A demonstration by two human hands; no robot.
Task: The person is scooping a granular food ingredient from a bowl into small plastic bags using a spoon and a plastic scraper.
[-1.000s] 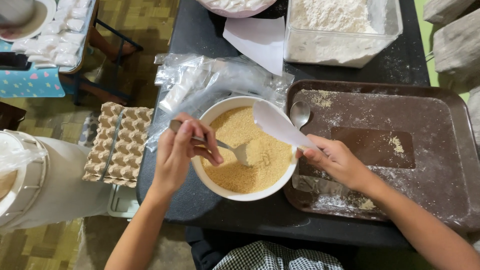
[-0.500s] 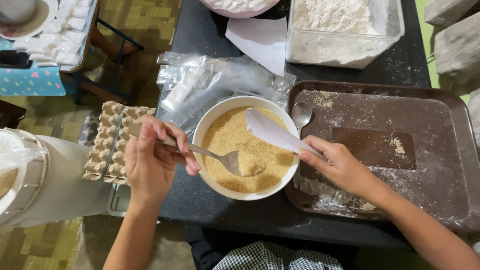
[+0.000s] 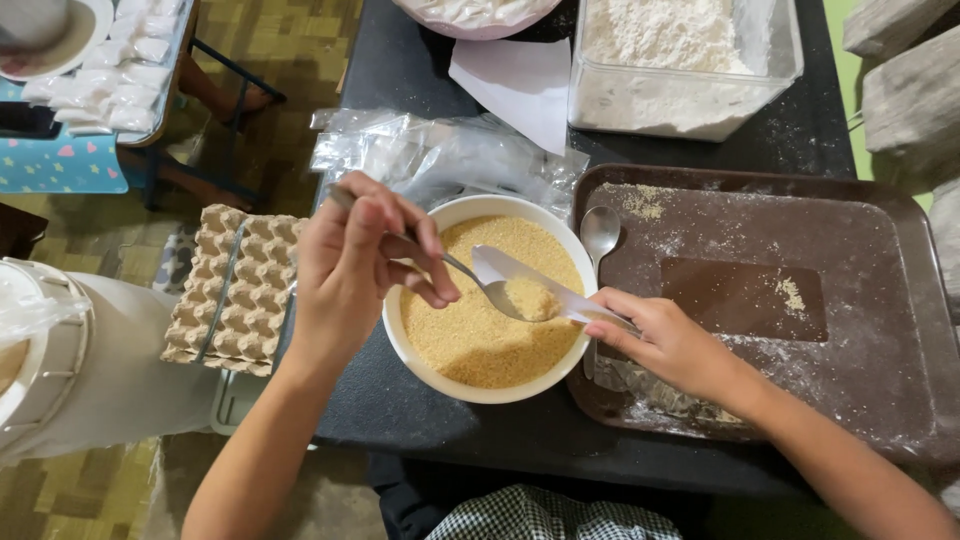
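A person is working at a black table (image 3: 480, 430), seen from above. The left hand (image 3: 350, 270) is closed around the handle of a metal spoon (image 3: 470, 275), gripping it between fingers and thumb. The spoon's bowl is carrying a small heap of golden crumbs and is hovering over a white bowl (image 3: 400, 340) full of the same crumbs (image 3: 470, 340). The bowl is sitting near the middle of the table, at 3 o'clock from the left hand.

The right hand (image 3: 670, 345) is curled around the end of a white plastic spatula (image 3: 530, 280), gripping it. The spatula's blade is reaching toward 10 o'clock across the bowl and is touching the loaded spoon.

At 3 o'clock from the bowl, touching its rim, a brown tray (image 3: 780, 300) dusted with flour is lying under the right hand. A 2nd spoon (image 3: 600, 235) is resting on the tray's left edge. At 12 o'clock from the bowl, clear plastic bags (image 3: 440, 155) are lying crumpled. At 1 o'clock, a clear tub of flour (image 3: 680, 65) is standing. At 9 o'clock, beyond the table edge, a cardboard egg tray (image 3: 235, 290) is sitting.
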